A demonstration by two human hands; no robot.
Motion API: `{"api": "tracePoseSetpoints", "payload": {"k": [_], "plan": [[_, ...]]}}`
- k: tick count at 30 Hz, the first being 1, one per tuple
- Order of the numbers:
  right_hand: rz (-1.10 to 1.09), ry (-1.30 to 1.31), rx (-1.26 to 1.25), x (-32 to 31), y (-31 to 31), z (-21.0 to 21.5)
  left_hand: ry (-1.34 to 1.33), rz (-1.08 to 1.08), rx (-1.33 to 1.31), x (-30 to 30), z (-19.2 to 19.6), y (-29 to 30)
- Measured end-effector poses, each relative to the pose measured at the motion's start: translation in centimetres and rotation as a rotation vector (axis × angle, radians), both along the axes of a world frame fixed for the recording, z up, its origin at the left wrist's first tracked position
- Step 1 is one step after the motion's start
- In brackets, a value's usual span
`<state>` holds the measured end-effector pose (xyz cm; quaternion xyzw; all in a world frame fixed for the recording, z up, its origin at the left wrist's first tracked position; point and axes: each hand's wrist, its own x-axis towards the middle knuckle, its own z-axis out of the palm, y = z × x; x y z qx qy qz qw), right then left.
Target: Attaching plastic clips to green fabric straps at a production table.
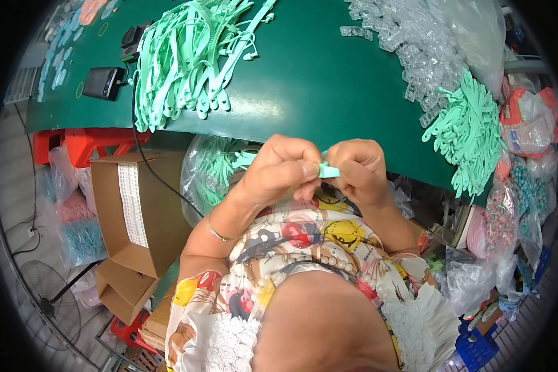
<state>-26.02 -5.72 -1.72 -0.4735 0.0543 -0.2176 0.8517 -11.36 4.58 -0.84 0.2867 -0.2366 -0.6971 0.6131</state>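
Just past the table's front edge, my left hand (283,167) and my right hand (361,171) meet in front of my chest. Both are closed, thumbs and fingers pinching a small mint-green rubbery strap (329,172). Only a short flat piece shows between the fingertips; the rest is hidden in the hands. Beyond my left hand, a big heap of similar mint-green straps (180,59) lies on the green table (291,87). A smaller pile of mint-green straps (465,127) sits at the table's right edge, with small clear plastic pieces (409,46) heaped behind it.
A black phone-like device (103,83) rests at the table's left, and a black cable (144,155) hangs over the edge. Below stand an open cardboard box (167,211) and a bag of mint-green straps (211,167). Filled plastic bags (501,217) crowd the right side.
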Motion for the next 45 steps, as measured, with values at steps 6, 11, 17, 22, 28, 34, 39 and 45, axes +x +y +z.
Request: {"api": "tracePoseSetpoints", "payload": {"k": [6,11,17,22,28,34,39,45], "plan": [[-0.364,0.145,-0.939,1.5,-1.6,1.9,-0.318,0.058,0.18,0.4,1.6,-0.2],[-0.3,0.086,-0.806,0.6,-2.2,0.9,-0.283,0.083,0.129,0.5,1.2,-0.1],[-0.117,0.1,-0.402,-0.8,-1.5,0.8,-0.41,0.016,0.041,0.6,1.6,0.4],[-0.173,0.173,-0.558,-2.7,-1.6,1.9,-0.472,-0.185,0.025,1.2,3.0,0.4],[-0.273,0.522,-0.92,-8.4,-1.6,3.4,-1.099,-0.249,-0.049,3.5,1.6,3.5],[-0.358,0.868,-1.424,-12.4,1.7,-3.9,-1.368,-0.198,0.216,3.8,-8.1,6.3],[-0.367,0.753,-0.881,-12.9,-1.3,1.4,-1.599,-0.056,0.289,2.8,-8.2,5.9],[-1.115,1.017,-1.71,-13.0,-14.6,4.0,-1.752,0.105,0.226,4.3,-11.6,6.6]]}}
